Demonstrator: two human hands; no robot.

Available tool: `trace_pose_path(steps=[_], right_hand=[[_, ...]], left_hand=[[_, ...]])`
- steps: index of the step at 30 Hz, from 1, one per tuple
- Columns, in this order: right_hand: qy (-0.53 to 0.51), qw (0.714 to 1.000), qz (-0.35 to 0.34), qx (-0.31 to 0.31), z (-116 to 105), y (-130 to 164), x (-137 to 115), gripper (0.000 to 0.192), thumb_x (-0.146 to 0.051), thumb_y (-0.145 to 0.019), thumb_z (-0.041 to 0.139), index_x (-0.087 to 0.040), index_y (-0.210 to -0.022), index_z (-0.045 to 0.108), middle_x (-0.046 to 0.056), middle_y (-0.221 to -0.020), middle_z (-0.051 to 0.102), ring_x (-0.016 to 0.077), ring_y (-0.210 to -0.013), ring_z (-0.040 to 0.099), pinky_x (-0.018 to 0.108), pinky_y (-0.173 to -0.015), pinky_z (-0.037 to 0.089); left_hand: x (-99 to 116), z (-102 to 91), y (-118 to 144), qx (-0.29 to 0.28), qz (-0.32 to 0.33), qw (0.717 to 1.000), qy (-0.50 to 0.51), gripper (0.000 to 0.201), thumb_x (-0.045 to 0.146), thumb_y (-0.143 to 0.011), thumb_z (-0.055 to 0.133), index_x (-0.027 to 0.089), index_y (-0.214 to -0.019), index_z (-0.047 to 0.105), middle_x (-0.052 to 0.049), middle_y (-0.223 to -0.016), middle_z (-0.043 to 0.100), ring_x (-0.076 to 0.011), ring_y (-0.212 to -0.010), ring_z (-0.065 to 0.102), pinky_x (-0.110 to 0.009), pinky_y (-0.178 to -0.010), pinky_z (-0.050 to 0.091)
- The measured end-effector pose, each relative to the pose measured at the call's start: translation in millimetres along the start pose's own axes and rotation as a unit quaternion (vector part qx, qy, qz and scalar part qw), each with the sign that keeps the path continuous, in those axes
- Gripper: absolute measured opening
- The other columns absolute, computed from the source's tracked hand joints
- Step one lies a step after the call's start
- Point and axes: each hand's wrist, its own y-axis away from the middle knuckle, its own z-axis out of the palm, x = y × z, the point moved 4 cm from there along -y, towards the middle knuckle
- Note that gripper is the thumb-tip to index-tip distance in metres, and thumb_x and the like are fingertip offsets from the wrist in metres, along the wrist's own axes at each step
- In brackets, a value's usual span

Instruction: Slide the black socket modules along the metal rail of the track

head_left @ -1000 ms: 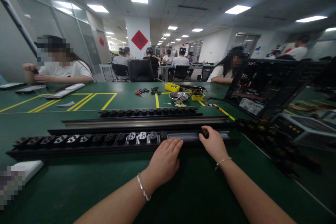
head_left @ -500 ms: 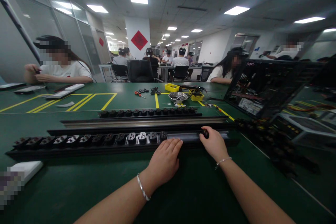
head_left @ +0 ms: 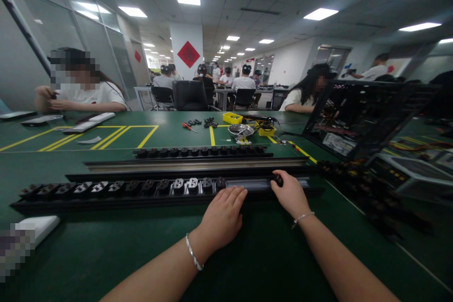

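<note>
One module (head_left: 279,180), pinched in the right hand (head_left: 290,194) toward the right end of the rail (head_left: 159,202), should be light and rigid; grip its sides. The left hand (head_left: 222,210) rests on the rail, fingers together.

1 left hand (head_left: 222,214), 1 right hand (head_left: 290,193), 2 bracelets (head_left: 194,252), 13 modules (head_left: 132,187) in 1 near rail (head_left: 123,205), 1 black piece (head_left: 279,180) in the right hand, 2 yellow trays (head_left: 231,121), 1 metal bowl (head_left: 235,132), 1 screwdriver (head_left: 189,127), 1 computer case (head_left: 382,87), 2 red diamond signs (head_left: 188,54)
</note>
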Motion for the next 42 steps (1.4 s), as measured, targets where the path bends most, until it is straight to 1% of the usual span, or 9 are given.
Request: trace_pose_path(steps=[7, 23, 35, 42], right_hand=[[-0.007, 1.0, -0.005, 0.01, -0.4, -0.6, 1.8, 0.032, -0.025, -0.08, 0.049, -0.016, -0.109, 0.059, 0.009, -0.108, 0.064, 0.0247, -0.102, 0.057, 0.037, -0.09, 0.043], [-0.013, 1.0, -0.011, 0.026, -2.8, -0.4, 3.9, 0.032, -0.024, -0.079, 0.049, -0.016, -0.108, 0.059, 0.009, -0.109, 0.064, 0.0236, -0.102, 0.057, 0.037, -0.091, 0.044], [0.007, 1.0, -0.005, 0.024, -5.3, 0.0, 4.7, 0.032, -0.025, -0.08, 0.048, -0.017, -0.108, 0.059, 0.009, -0.111, 0.063, 0.0235, -0.102, 0.056, 0.037, -0.089, 0.043], [0.009, 0.999, -0.01, 0.032, -5.2, -1.9, 10.6, 0.031, -0.023, -0.079, 0.048, -0.017, -0.107, 0.06, 0.009, -0.108, 0.064, 0.0231, -0.1, 0.057, 0.037, -0.089, 0.043]], left_hand=[[-0.4, 0.7, 0.1, -0.001, 0.001, 1.0, 0.0, 0.06, 0.02, -0.081, 0.049, 0.017, -0.139, 0.033, -0.007, -0.144, 0.042, -0.0232, -0.13, 0.038, -0.039, -0.11, 0.028], [0.5, -0.9, -0.5, 0.001, 0.001, 1.0, -0.004, 0.059, 0.02, -0.081, 0.048, 0.017, -0.138, 0.034, -0.007, -0.143, 0.043, -0.0232, -0.13, 0.038, -0.04, -0.109, 0.029], [0.3, -2.0, 0.1, -0.009, -0.003, 1.0, -0.001, 0.059, 0.02, -0.082, 0.048, 0.018, -0.138, 0.033, -0.007, -0.143, 0.043, -0.0226, -0.13, 0.038, -0.04, -0.109, 0.029], [1.1, -0.7, -0.2, -0.001, -0.001, 1.0, -0.003, 0.058, 0.02, -0.082, 0.048, 0.018, -0.138, 0.034, -0.007, -0.143, 0.043, -0.0229, -0.13, 0.039, -0.04, -0.11, 0.028]])
